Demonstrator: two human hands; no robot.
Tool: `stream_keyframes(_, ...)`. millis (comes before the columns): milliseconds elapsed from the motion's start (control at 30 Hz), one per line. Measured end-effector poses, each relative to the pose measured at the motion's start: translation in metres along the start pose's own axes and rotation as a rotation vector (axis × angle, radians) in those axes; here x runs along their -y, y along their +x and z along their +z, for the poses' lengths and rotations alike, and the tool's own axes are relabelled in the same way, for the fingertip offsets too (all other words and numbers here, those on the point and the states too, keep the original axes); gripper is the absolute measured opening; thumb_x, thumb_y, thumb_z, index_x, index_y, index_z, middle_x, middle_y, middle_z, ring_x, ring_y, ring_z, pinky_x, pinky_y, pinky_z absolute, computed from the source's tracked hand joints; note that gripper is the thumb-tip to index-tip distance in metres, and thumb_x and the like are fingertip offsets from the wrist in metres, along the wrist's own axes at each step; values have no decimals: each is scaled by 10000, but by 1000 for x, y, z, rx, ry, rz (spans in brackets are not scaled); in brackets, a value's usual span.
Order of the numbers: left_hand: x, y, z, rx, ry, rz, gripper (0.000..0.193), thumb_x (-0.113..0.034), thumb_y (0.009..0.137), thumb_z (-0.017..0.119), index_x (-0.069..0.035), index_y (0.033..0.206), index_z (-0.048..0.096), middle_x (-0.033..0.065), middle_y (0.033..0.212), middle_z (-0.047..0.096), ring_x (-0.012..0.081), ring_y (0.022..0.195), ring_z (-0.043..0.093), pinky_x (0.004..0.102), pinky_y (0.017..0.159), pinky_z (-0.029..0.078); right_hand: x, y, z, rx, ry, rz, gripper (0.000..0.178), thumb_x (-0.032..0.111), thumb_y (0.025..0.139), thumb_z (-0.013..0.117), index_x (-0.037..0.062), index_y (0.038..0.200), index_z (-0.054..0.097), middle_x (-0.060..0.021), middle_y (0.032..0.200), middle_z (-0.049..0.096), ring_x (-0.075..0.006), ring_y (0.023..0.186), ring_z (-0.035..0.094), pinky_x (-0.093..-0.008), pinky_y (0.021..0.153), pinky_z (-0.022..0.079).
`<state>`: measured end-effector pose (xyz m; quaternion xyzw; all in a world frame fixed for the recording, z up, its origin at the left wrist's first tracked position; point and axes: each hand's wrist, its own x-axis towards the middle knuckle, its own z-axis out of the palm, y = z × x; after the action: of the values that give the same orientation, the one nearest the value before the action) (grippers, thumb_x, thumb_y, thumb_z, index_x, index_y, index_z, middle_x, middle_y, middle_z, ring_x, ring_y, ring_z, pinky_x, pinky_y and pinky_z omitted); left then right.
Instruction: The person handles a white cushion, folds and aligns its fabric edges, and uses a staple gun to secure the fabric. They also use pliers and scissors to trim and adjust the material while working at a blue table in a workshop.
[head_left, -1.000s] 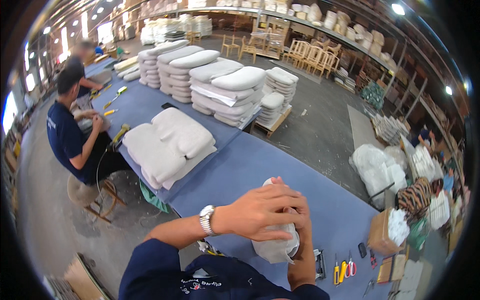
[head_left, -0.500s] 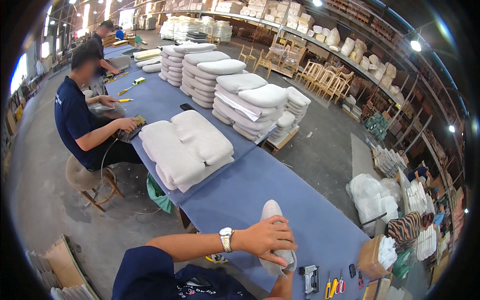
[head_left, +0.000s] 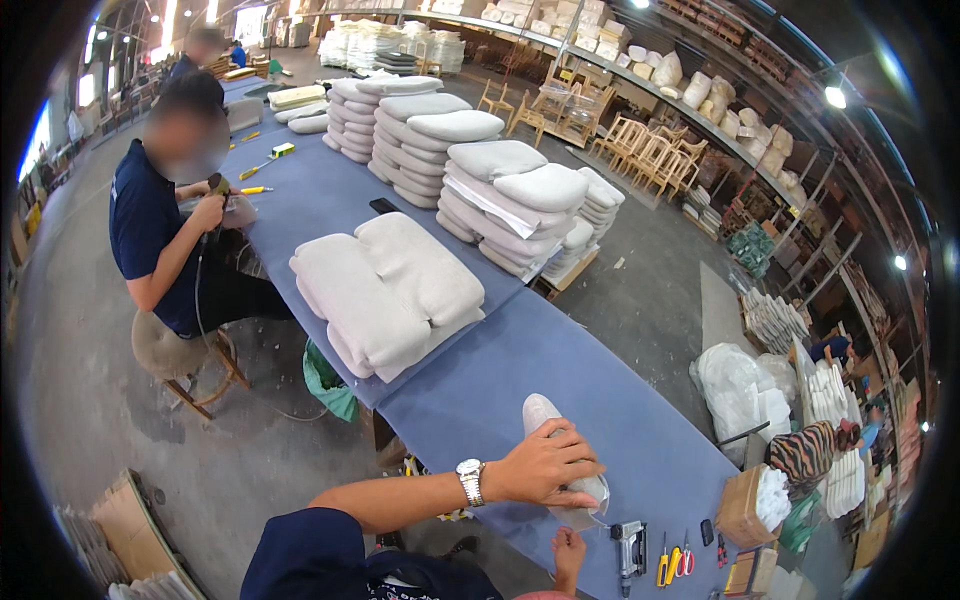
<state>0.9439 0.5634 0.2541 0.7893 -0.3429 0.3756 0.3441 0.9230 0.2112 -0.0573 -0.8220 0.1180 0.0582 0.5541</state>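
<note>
While the left hand (head_left: 545,465) lies palm-down across it, the small pale grey padded cushion piece (head_left: 560,455) sits on the blue-covered long surface (head_left: 500,370), near its front edge. Long axis runs front-to-back, slightly tilted; narrow rounded tip points away from the wearer toward the pile of cushions, wider end toward the body. Left-hand fingers spread and curled over the piece's right side, pressing and gripping it; silver wristwatch (head_left: 470,481) on that wrist. Right hand (head_left: 570,552) below the near end, at the surface edge, fingers bent up under the piece; grip itself is hidden, cannot tell.

Just right of the hands: one grey pneumatic staple gun (head_left: 630,548), then a small cluster of hand tools with yellow and red handles (head_left: 674,562), count unclear. One open cardboard box with white stuffing (head_left: 752,505) beside them.

Further along the surface: one pile of large off-white upholstered cushions (head_left: 385,290), at least four visible. Beyond it, several taller stacks of grey-white cushions (head_left: 470,165).

Left: one seated person in a dark blue shirt (head_left: 150,225) on one round wooden stool (head_left: 178,358), holding a tool.
</note>
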Motion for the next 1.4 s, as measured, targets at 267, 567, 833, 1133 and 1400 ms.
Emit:
stream_keyframes(267,24,46,36,-15,156,-49,390,-507,857,745,-142,993,766,28,949,715,237,942,644,440,962,432,43,12,-14,59,-373,-128,304,264,925,695,29,1116,726,-203,1009,754,-322,932,742,-382,837,561)
stream_keyframes(567,66,128,99,-28,381,-74,203,-317,905,719,-116,883,730,33,799,650,256,769,590,404,757,411,-20,35,-130,-630,-487,-135,345,186,843,736,93,1172,686,-157,1199,662,-400,1139,610,-494,974,495)
stream_keyframes(833,92,167,173,-72,573,-106,271,-316,929,696,-101,766,681,27,724,618,255,708,573,402,698,394,-53,32,-161,-445,-657,-34,552,218,795,776,111,1309,604,-143,1304,614,-378,1244,536,-525,1088,385)
stream_keyframes(1133,135,200,218,-20,679,-139,384,-369,947,658,-96,677,662,80,709,671,303,702,629,448,667,431,-67,84,-176,-470,-628,-71,633,247,765,845,98,1328,598,-133,1207,612,-360,1184,555,-507,1025,407)
stream_keyframes(1400,109,208,208,207,726,-406,565,-458,1001,540,-53,642,703,195,669,682,406,618,655,495,603,501,-68,124,-195,-625,-519,34,490,198,858,758,55,1305,617,-170,1240,628,-402,1181,566,-519,1018,431)
